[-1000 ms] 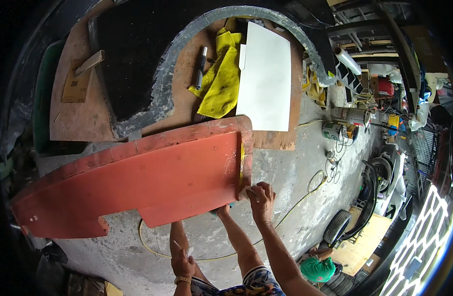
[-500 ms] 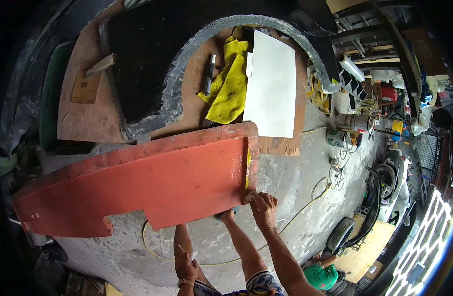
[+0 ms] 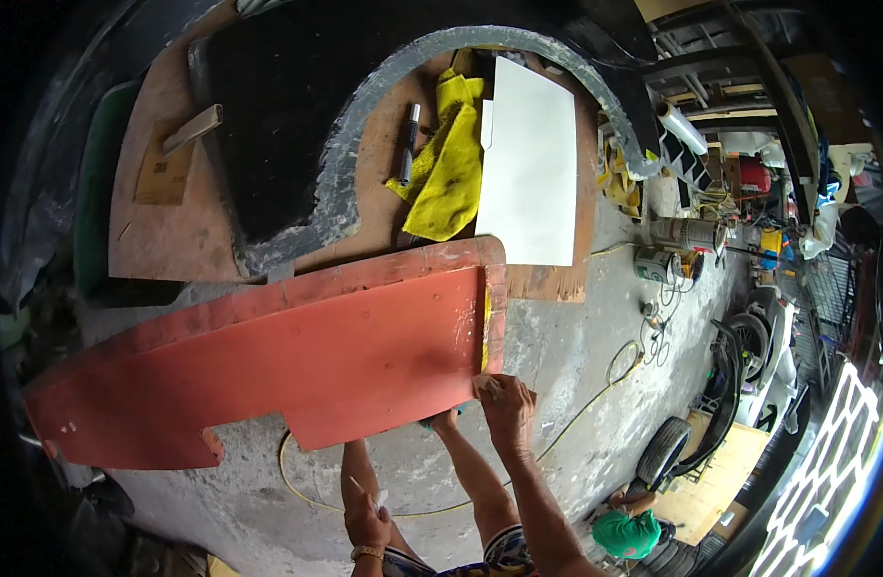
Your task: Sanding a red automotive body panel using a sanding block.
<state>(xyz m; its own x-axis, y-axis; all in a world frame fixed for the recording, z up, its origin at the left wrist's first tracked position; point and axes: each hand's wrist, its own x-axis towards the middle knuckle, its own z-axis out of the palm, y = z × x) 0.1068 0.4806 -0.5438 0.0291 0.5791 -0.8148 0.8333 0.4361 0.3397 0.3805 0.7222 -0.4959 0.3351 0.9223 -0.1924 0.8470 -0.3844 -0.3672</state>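
A long red panel (image 3: pixel 355 337) with a flanged edge lies in front of me, one corner cut away in a notch. My right hand (image 3: pixel 509 402) is at its near right corner, fingers pinched on a crumpled white wipe (image 3: pixel 486 384) that touches the panel edge. Just above the wipe, a yellow strip (image 3: pixel 486 332) runs along the inside of the right flange. Low over my leg, my left hand (image 3: pixel 368 525) is closed around a thin pale stick (image 3: pixel 358 486), with a bit of white material showing beside the fingers.
Beyond the panel, a brown board (image 3: pixel 364 236) carries a yellow cloth (image 3: pixel 448 183), a black marker (image 3: pixel 409 144), a white sheet (image 3: pixel 533 173) and a black arched panel (image 3: pixel 268 125). A yellow hose (image 3: pixel 585 415) crosses the concrete floor. A person in green (image 3: pixel 626 532) is at the lower right.
My right hand has shifted slightly left and up with the wipe along the panel's corner. My left hand stays nearly in place, still closed.
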